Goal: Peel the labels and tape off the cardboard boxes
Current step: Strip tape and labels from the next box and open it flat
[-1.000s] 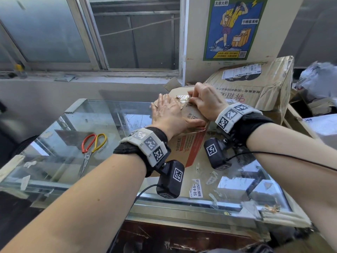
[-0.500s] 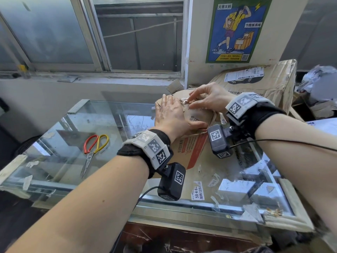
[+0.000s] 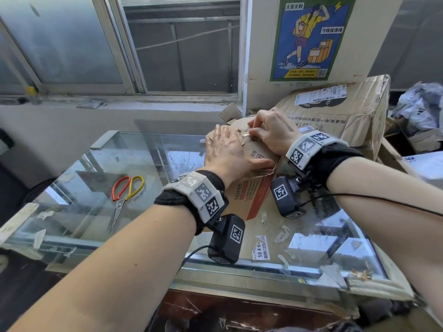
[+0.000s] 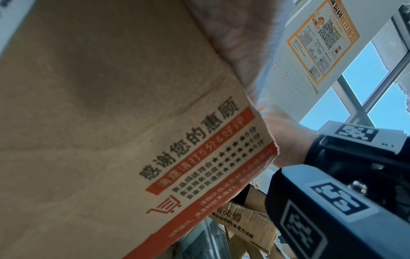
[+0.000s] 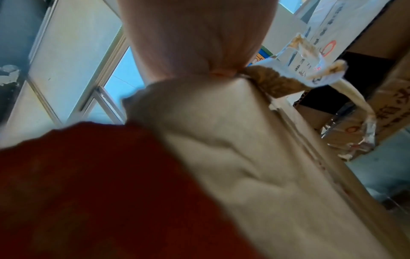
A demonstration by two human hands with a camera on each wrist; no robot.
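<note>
Left hand: the left hand lies flat, fingers straight and spread, pressing down on the top of the small cardboard box.
Right hand: the right hand has its fingers curled, pinching a crumpled strip of clear tape at the box's far top edge, just beside the left fingertips.
Tape: in the right wrist view the tape is partly lifted, twisted, with brown cardboard fibres stuck to it; one end remains attached to the box edge.
Small cardboard box: rests on the glass tabletop, towards its far right side; its near face carries an orange printed band and black characters.
Large cardboard box: a creased large cardboard box stands behind the small one, against the wall, with a white shipping label on its upper face.
Scissors: scissors with one red and one yellow handle lie on the tabletop, well to the left of the hands.
Tabletop residue: torn label scraps are stuck on the glass near the front edge.
Background: a blue-and-green poster hangs on the wall above the boxes.
</note>
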